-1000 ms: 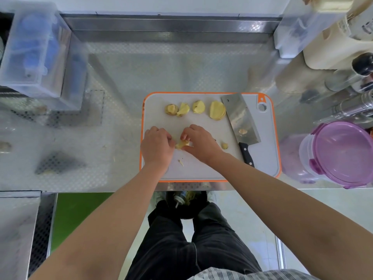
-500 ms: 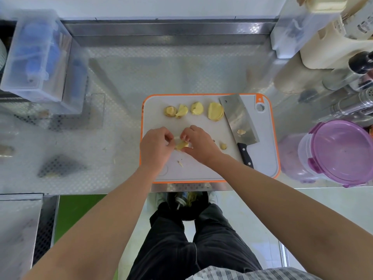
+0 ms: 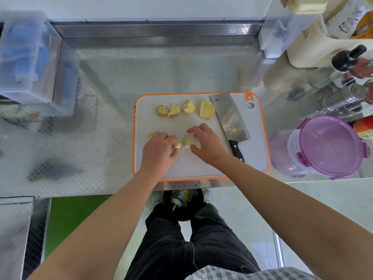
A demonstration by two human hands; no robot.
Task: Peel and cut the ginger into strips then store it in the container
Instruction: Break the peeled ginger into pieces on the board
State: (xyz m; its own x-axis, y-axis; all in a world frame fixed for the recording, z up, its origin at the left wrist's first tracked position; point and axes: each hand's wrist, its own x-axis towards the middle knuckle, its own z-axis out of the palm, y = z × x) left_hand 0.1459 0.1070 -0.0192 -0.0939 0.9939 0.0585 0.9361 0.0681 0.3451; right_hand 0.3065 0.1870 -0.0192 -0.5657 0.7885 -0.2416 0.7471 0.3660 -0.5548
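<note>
A pale yellow ginger piece (image 3: 189, 142) is pinched between the thumb and fingertips of the right hand (image 3: 207, 146). A smaller piece (image 3: 179, 145) is held at the curled fingertips of the left hand (image 3: 159, 152). The two pieces are just apart, and both hands are kept low over the cutting board (image 3: 254, 154), though whether the pieces touch it cannot be told.

Beyond the grip, four ginger slices (image 3: 188, 107) are laid in a row across the far part of the board. Just to the right of the right hand a cleaver (image 3: 230, 116) is laid flat, its black handle pointed towards the person, and a small ginger scrap (image 3: 232, 129) is stuck on its blade.

Well to the right of the grip, off the board, a round see-through container (image 3: 292, 150) is stood on the counter (image 3: 113, 138) with its purple lid (image 3: 331, 146) clipped on; what is inside cannot be made out. Far to the left, blurred blue items are held in a clear plastic bin (image 3: 26, 57). To the far right, a second clear box (image 3: 282, 29) is stood against the wall, with bottles (image 3: 343, 63) near it. Below the grip, under the counter edge, yellowish scraps are seen in a dark bucket (image 3: 182, 203) on the floor.
</note>
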